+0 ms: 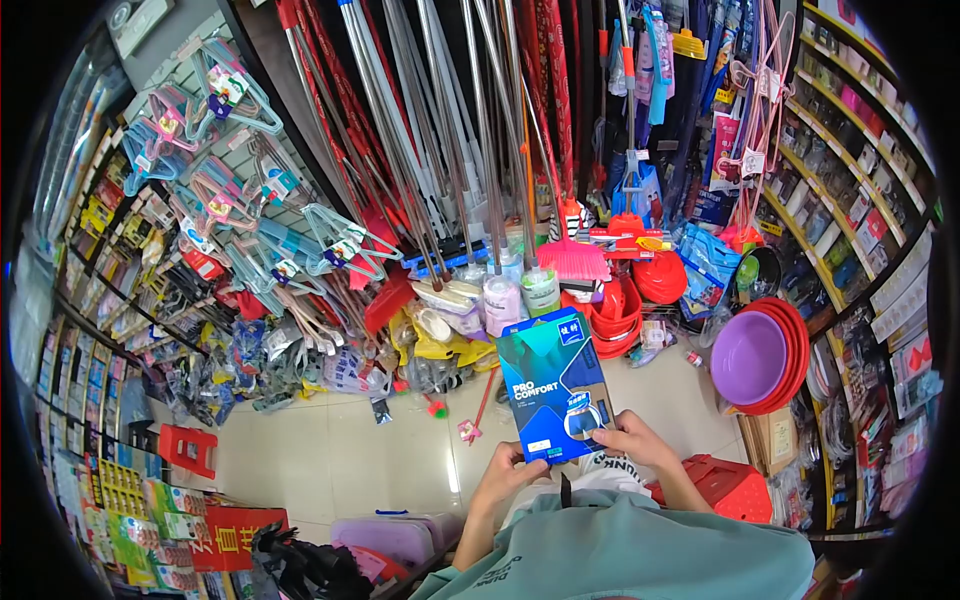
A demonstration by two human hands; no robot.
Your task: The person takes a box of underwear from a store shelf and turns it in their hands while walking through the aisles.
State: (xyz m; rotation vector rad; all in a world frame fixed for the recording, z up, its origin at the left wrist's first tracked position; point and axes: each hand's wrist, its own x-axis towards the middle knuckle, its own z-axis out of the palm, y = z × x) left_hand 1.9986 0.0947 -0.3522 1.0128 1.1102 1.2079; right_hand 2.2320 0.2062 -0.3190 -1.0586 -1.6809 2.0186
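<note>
A flat blue and teal box (pixel 553 385) with "PRO COMFORT" printed on it is held upright in front of the body. My left hand (pixel 503 474) grips its lower left corner, fingers closed round the edge. At the lower right edge, my right hand (pixel 638 442) holds the same box, its thumb resting on the front near a round picture. Beyond the box stand mops in wrapped heads and a pink broom (pixel 573 260).
A stack of basins, purple on top (pixel 750 357), stands at the right. Red stools (pixel 188 450) (pixel 720 488) are on both sides. Hangers (pixel 230 95) hang upper left. Purple tubs (pixel 390 537) and a black bag (pixel 305 565) sit low left. Shelves line both sides.
</note>
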